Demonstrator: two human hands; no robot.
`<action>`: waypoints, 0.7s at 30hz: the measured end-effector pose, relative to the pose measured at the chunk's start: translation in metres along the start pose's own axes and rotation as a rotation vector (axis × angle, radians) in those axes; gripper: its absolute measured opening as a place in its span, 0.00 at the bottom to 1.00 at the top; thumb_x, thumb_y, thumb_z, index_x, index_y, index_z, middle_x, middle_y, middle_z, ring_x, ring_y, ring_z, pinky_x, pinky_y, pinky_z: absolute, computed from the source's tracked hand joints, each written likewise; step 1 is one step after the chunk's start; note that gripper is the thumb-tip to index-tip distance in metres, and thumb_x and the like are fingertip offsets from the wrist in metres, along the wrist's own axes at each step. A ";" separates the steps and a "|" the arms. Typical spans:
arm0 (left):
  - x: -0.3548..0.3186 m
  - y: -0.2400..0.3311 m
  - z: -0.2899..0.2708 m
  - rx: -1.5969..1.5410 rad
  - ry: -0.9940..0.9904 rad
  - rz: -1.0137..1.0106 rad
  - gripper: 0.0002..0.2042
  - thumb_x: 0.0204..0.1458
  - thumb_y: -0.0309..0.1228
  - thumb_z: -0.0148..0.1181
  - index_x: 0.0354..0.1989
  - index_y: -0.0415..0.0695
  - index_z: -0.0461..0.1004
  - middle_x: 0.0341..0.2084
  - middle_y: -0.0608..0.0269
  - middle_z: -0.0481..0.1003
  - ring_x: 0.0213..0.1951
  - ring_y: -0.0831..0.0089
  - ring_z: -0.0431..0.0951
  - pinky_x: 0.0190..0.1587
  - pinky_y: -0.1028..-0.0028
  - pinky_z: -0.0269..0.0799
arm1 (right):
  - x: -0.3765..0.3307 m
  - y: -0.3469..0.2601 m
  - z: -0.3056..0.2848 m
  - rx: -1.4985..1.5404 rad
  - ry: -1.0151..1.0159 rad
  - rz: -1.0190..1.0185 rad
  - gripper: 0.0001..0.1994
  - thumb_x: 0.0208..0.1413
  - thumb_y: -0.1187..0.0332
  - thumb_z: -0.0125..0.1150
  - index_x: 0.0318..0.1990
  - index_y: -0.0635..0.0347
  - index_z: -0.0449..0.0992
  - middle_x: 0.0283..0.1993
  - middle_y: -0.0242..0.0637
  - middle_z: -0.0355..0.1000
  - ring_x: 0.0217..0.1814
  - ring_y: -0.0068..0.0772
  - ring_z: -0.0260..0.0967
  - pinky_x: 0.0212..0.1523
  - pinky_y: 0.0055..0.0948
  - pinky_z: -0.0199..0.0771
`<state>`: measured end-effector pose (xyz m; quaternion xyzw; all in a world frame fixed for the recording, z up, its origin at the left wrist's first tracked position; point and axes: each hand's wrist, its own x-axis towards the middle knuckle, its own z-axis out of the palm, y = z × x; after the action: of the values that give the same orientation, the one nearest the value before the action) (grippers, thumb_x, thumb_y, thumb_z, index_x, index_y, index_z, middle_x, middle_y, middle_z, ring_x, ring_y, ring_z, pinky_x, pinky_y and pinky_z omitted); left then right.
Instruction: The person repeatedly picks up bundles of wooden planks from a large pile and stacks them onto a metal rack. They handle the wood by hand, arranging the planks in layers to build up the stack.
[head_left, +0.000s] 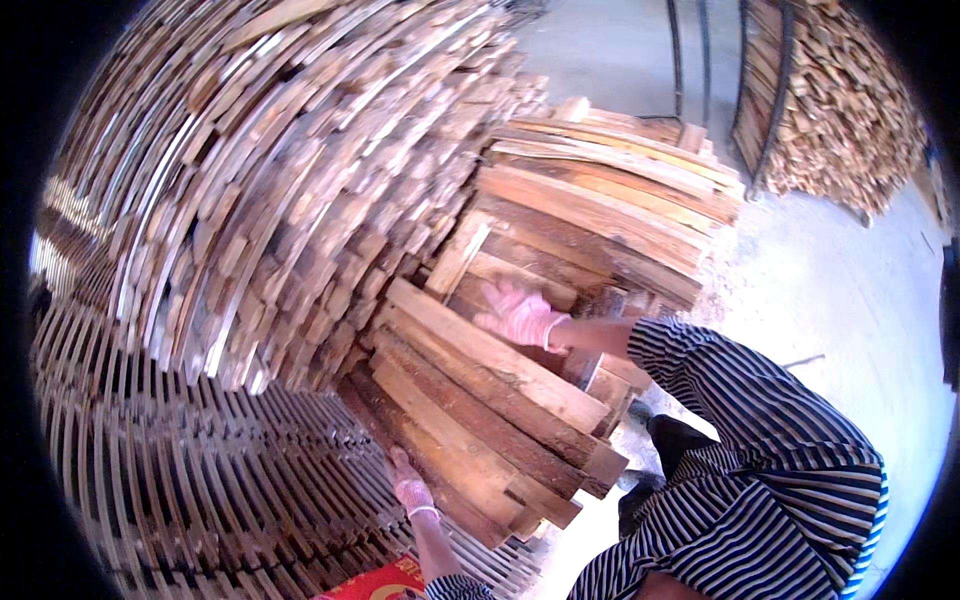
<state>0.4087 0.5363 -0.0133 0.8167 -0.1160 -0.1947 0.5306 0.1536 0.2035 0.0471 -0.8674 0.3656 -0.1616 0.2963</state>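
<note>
In a pink knit glove, my right hand reaches over the boards in the gap between two groups of planks. Its fingers look spread, somewhat smeared by motion, and I make out nothing held. My left hand, gloved alike, lies along the outer side of the near row of wooden planks, fingers stretched out. These rough brown planks lie roughly side by side, their ends uneven. Beyond my right hand sits a second group of planks, paler on top.
A tall stack of short wood pieces rises on the left. Slatted layers of thin strips spread at lower left, beside a red printed item. Another wood pile stands far right behind a dark frame, on a pale floor.
</note>
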 end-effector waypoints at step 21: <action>-0.085 0.123 0.163 1.037 -0.036 0.525 0.38 0.60 0.60 0.49 0.73 0.49 0.56 0.71 0.39 0.53 0.71 0.36 0.52 0.71 0.40 0.44 | 0.033 0.108 -0.167 -0.661 -0.048 -0.037 0.42 0.54 0.53 0.66 0.72 0.59 0.55 0.54 0.51 0.70 0.57 0.52 0.71 0.51 0.53 0.77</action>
<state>0.2623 0.3854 0.0566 0.9104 -0.4038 0.0120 0.0897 0.0348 0.0537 0.1100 -0.9267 0.3754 -0.0193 0.0046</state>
